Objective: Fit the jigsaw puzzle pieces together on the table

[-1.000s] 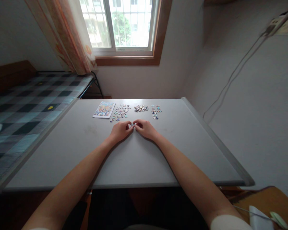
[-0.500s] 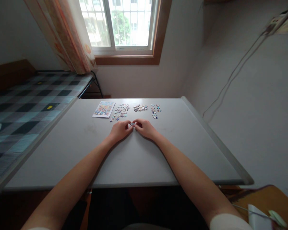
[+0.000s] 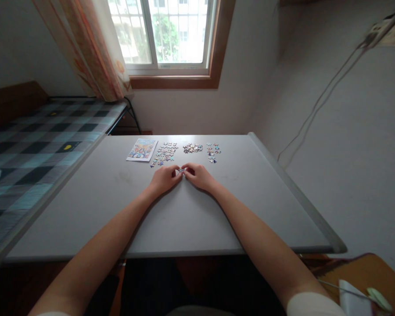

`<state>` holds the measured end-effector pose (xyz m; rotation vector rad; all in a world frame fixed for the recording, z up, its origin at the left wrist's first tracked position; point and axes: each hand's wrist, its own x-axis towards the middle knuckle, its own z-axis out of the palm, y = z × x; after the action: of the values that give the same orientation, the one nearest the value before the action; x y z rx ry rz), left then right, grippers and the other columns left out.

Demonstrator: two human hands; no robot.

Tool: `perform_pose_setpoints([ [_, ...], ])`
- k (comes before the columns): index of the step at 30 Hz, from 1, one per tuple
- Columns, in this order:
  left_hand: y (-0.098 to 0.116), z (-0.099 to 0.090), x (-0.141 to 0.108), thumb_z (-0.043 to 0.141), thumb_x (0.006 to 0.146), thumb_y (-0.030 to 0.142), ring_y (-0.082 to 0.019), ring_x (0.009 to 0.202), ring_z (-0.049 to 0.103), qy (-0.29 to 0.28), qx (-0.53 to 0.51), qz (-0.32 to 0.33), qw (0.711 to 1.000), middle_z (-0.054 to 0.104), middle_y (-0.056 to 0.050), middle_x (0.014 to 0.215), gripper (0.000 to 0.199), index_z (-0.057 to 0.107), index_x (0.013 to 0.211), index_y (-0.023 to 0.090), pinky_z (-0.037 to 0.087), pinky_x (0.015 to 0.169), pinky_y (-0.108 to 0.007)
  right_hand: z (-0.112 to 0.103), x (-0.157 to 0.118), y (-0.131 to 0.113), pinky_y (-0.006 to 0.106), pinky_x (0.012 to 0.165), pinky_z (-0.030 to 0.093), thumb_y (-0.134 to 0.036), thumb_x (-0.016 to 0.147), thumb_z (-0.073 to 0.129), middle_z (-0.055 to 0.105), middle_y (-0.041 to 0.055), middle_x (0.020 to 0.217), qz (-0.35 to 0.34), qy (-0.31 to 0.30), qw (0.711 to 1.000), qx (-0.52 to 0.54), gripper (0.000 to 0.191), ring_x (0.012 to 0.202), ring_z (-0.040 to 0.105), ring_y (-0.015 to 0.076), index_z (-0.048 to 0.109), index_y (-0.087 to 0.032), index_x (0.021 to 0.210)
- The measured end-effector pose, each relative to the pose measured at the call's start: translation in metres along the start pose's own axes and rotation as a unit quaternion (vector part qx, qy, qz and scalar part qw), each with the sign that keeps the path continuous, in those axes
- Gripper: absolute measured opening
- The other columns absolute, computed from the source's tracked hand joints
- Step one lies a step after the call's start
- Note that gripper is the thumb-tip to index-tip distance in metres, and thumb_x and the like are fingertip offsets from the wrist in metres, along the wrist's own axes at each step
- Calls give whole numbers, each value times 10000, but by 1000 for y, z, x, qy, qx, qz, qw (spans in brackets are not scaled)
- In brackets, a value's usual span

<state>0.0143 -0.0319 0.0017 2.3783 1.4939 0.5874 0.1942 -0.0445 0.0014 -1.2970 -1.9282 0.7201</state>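
Jigsaw pieces (image 3: 181, 170) sit between your left hand (image 3: 164, 179) and right hand (image 3: 198, 176), both pinching them, nearside of the jigsaw heap (image 3: 193, 148).

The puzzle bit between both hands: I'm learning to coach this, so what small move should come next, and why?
Perhaps ease the right hand back slightly while the left hand holds the puzzle bit. Both hands pinch and partly cover it, so its edges can't be read; uncovering it would allow comparison with the picture sheet.
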Motion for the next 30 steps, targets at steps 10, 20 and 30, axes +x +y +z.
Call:
perform_pose_setpoints([
  [10,1,-1,0,504,860,435,-143,588,554,-1,2,5,1000,651,-6,656,306,701,929,211,313,553,-247,3,1,2,220,665,422,-240,803,555,662,15,728,3,4,999,37,234,649,544,99,699,-140,958],
  [20,7,-6,-1,500,862,424,-144,619,558,-22,-5,4,1000,660,-8,705,312,717,977,233,341,586,-246,-69,9,44,282,799,471,-244,814,495,727,90,902,165,281,944,-57,268,802,630,168,724,-144,909],
  [30,5,-5,-2,495,866,421,-139,612,550,-24,-9,11,1000,647,5,688,301,713,972,244,343,592,-245,-89,-4,59,313,899,451,-145,825,485,681,133,1071,249,223,912,-236,394,953,626,211,688,-159,1163],
])
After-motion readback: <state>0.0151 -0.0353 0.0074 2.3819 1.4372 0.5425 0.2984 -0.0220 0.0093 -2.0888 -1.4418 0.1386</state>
